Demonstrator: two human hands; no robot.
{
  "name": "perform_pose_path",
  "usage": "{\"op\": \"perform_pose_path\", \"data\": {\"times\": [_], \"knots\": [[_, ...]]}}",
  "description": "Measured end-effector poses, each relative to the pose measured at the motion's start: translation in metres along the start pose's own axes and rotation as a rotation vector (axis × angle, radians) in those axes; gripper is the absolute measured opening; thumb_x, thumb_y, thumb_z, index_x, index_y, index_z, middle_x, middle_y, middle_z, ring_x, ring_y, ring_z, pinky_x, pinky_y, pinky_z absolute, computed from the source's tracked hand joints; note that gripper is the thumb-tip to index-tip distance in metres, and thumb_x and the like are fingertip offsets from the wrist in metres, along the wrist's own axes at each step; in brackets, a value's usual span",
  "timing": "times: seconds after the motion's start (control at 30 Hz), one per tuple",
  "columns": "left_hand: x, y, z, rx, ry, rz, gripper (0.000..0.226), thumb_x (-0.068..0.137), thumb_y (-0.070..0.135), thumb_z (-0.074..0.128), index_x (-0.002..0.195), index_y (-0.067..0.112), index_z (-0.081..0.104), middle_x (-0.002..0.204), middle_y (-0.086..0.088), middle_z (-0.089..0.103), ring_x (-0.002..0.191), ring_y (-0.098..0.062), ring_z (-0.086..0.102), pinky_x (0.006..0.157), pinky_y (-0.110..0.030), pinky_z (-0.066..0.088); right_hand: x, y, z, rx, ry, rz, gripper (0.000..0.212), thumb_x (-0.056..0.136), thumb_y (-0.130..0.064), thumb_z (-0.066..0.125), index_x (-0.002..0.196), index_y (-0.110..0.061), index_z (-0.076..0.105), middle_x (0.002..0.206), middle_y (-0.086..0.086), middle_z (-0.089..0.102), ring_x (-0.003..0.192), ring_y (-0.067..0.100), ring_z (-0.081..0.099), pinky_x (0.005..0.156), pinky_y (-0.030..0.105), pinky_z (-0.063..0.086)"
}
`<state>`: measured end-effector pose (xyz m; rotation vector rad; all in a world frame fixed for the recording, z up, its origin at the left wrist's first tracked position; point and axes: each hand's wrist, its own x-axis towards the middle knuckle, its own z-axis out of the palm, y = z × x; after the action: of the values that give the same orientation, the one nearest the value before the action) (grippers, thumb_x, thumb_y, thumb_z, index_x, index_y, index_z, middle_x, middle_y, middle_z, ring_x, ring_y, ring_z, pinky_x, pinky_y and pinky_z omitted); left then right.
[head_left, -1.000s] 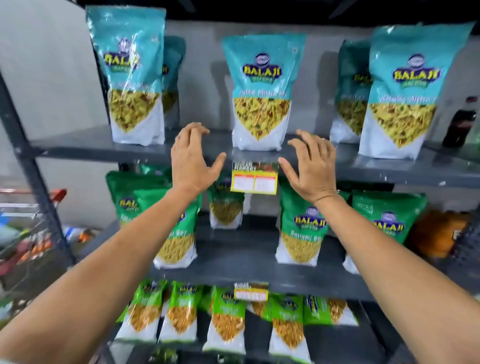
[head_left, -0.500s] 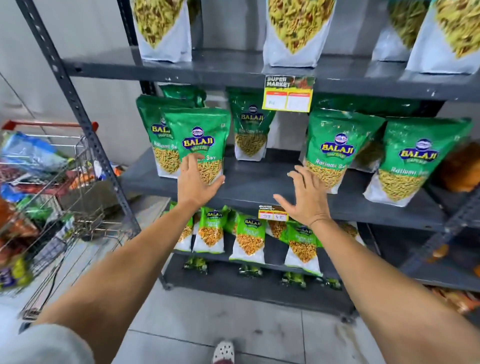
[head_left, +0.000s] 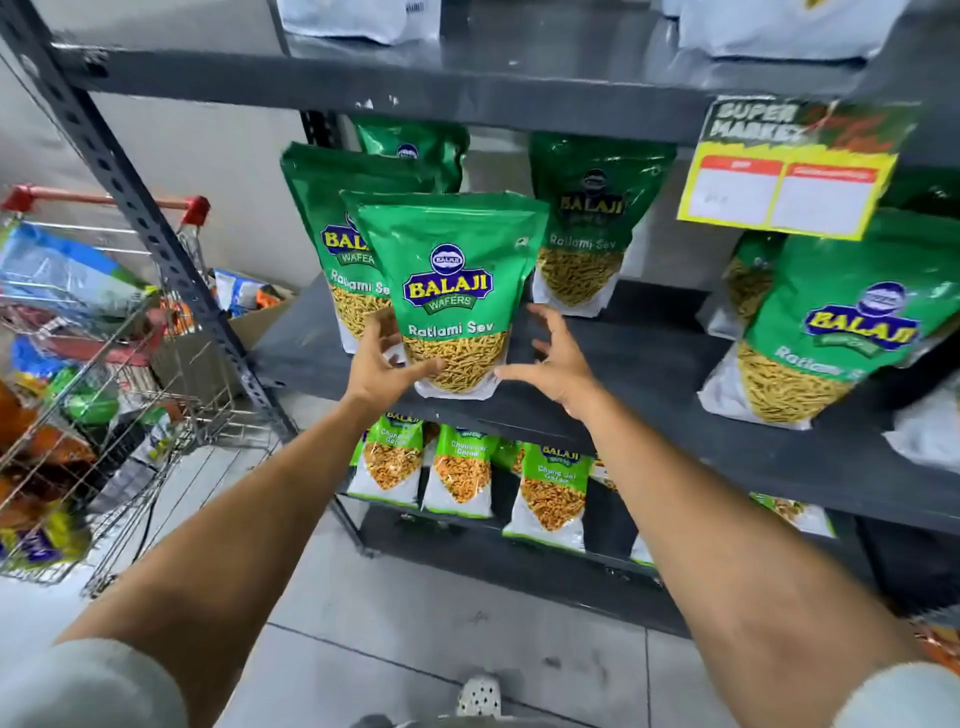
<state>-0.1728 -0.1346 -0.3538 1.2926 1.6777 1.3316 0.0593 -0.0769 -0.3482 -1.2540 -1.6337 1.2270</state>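
The left hand (head_left: 382, 364) has the grip. Its thumb lies across the clear lower front of the front Ratlami Sev pouch (head_left: 452, 270) and its fingers curl round the lower left edge, pinching the bag near its bottom corner. The right hand (head_left: 553, 364) is wide, fingers spread, just beside the pouch's lower right edge; whether its thumb tip touches the bag I cannot tell. The pouch stands upright at the centre of the frame, on the front part of the middle shelf (head_left: 649, 374). It looks light for its bulk, a soft-sided stand-up bag of glossy film, probably slippery. The thin fried strands inside would likely crush under a hard squeeze. The safer hold is probably low on both side edges with a palm under the base fold, or the flat sealed band along the top. I count six of these green pouches on that shelf. One is in hand, three neighbouring pouches (head_left: 597, 208) sit close behind it, and two are at the right of the frame. A dark shape at the far right edge may be a seventh. Below, at lower centre, three lighter green pouches (head_left: 460, 467) form a front row, with others partly hidden. At the top edge are two white pouch bottoms (head_left: 358, 21). There is one yellow price tag (head_left: 789, 171) at upper right and one shopping cart (head_left: 104, 374) at the left.
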Motion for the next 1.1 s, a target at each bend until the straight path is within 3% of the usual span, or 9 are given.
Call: {"op": "perform_pose_path", "data": {"times": [0.07, 0.2, 0.37, 0.53, 0.67, 0.73, 0.83, 0.9, 1.1], "knots": [[0.007, 0.001, 0.003, -0.013, -0.054, -0.002, 0.080, 0.065, 0.014, 0.088, 0.129, 0.017, 0.041, 0.118, 0.004, 0.060, 0.109, -0.010, 0.056, 0.099, -0.029, 0.047, 0.012, 0.000, 0.008, 0.045, -0.049, 0.022, 0.100, 0.058, -0.011, 0.088, 0.140, -0.027, 0.032, 0.151, 0.000, 0.035, 0.125, 0.023, 0.047, 0.095, 0.033, 0.045], [0.019, -0.004, 0.007, 0.034, -0.074, 0.050, 0.080, 0.061, 0.016, 0.090, 0.127, 0.020, 0.046, 0.117, 0.004, 0.064, 0.111, -0.014, 0.061, 0.095, -0.019, 0.047, 0.036, 0.003, 0.023, 0.029, -0.092, 0.024, 0.097, 0.054, -0.007, 0.088, 0.136, -0.021, 0.038, 0.129, 0.002, 0.057, 0.115, 0.019, 0.055, 0.099, 0.042, 0.050], [0.030, 0.013, 0.029, 0.022, -0.096, 0.122, 0.076, 0.063, 0.013, 0.089, 0.127, 0.012, 0.048, 0.108, 0.013, 0.062, 0.089, 0.025, 0.057, 0.080, 0.000, 0.044, 0.038, -0.004, -0.009, 0.083, -0.070, 0.001, 0.077, 0.056, 0.001, 0.087, 0.120, -0.020, 0.049, 0.108, -0.004, 0.064, 0.099, 0.009, 0.062, 0.083, 0.025, 0.056], [0.046, 0.049, 0.078, 0.021, -0.166, 0.214, 0.067, 0.061, 0.015, 0.091, 0.114, 0.017, 0.051, 0.104, 0.011, 0.065, 0.089, 0.016, 0.062, 0.082, -0.011, 0.050, 0.030, -0.010, -0.071, 0.031, 0.106, -0.015, 0.070, 0.055, -0.004, 0.089, 0.112, -0.022, 0.054, 0.109, -0.003, 0.066, 0.095, 0.001, 0.063, 0.076, 0.016, 0.056], [0.051, 0.049, 0.111, 0.035, -0.217, 0.231, 0.075, 0.053, 0.035, 0.093, 0.114, 0.015, 0.054, 0.113, 0.001, 0.070, 0.102, -0.018, 0.068, 0.090, -0.042, 0.057, 0.017, 0.000, -0.100, -0.041, 0.206, -0.018, 0.071, 0.054, -0.009, 0.090, 0.116, -0.017, 0.056, 0.112, 0.000, 0.065, 0.096, -0.004, 0.059, 0.072, 0.006, 0.049], [0.049, 0.040, 0.121, 0.057, -0.246, 0.208, 0.077, 0.051, 0.041, 0.092, 0.114, 0.016, 0.055, 0.115, -0.002, 0.070, 0.103, -0.022, 0.067, 0.089, -0.043, 0.057, 0.009, 0.014, -0.101, -0.033, 0.229, 0.012, 0.072, 0.056, -0.005, 0.089, 0.118, -0.015, 0.054, 0.111, -0.002, 0.063, 0.096, -0.001, 0.059, 0.073, 0.006, 0.049], [0.046, 0.025, 0.130, 0.080, -0.275, 0.200, 0.079, 0.047, 0.053, 0.090, 0.112, 0.024, 0.055, 0.111, -0.004, 0.070, 0.101, -0.022, 0.068, 0.083, -0.047, 0.058, 0.003, 0.039, -0.096, 0.018, 0.256, 0.046, 0.074, 0.056, -0.004, 0.088, 0.120, -0.017, 0.052, 0.113, -0.003, 0.065, 0.101, 0.005, 0.062, 0.086, 0.024, 0.054], [0.044, 0.019, 0.131, 0.104, -0.269, 0.201, 0.079, 0.048, 0.052, 0.090, 0.113, 0.025, 0.054, 0.111, -0.003, 0.070, 0.100, -0.021, 0.068, 0.081, -0.047, 0.059, 0.000, 0.048, -0.091, 0.030, 0.265, 0.044, 0.076, 0.058, -0.006, 0.087, 0.124, -0.017, 0.050, 0.114, -0.004, 0.066, 0.103, 0.000, 0.062, 0.088, 0.027, 0.054], [0.029, 0.038, 0.123, 0.165, -0.277, 0.253, 0.079, 0.058, 0.051, 0.086, 0.120, 0.020, 0.050, 0.118, -0.004, 0.065, 0.109, -0.019, 0.063, 0.096, -0.039, 0.054, -0.012, 0.037, -0.093, -0.085, 0.276, 0.064, 0.090, 0.054, -0.031, 0.089, 0.131, -0.024, 0.043, 0.131, -0.001, 0.059, 0.120, 0.014, 0.054, 0.101, 0.033, 0.045]]}}
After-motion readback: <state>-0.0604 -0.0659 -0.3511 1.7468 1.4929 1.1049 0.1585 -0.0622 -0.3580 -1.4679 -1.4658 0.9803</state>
